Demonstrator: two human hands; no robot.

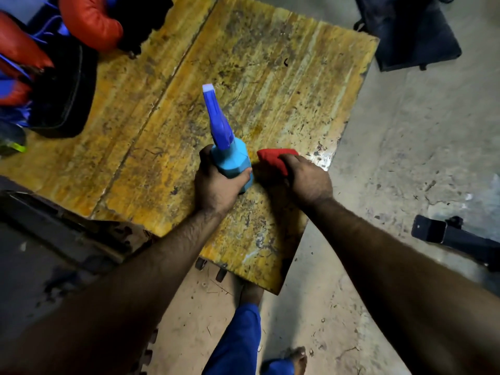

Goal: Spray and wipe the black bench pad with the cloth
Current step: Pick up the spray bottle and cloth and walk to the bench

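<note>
A light blue spray bottle [232, 158] with a darker blue trigger head stands on a worn yellow wooden table [270, 77]. My left hand [216, 185] grips the bottle's body. Just to its right lies a red cloth [274, 158], and my right hand [305, 177] holds it with curled fingers, down on the tabletop near the right edge. A black pad-like object [405, 31] lies on the floor at the upper right; I cannot tell whether it is the bench pad.
Red and blue boxing gloves [86, 20] and a black padded bag [65, 90] crowd the table's left corner. A black metal bar end [443, 234] sticks out over the concrete floor at right. A dark frame [54, 226] sits lower left. My blue-trousered leg [238, 342] stands below.
</note>
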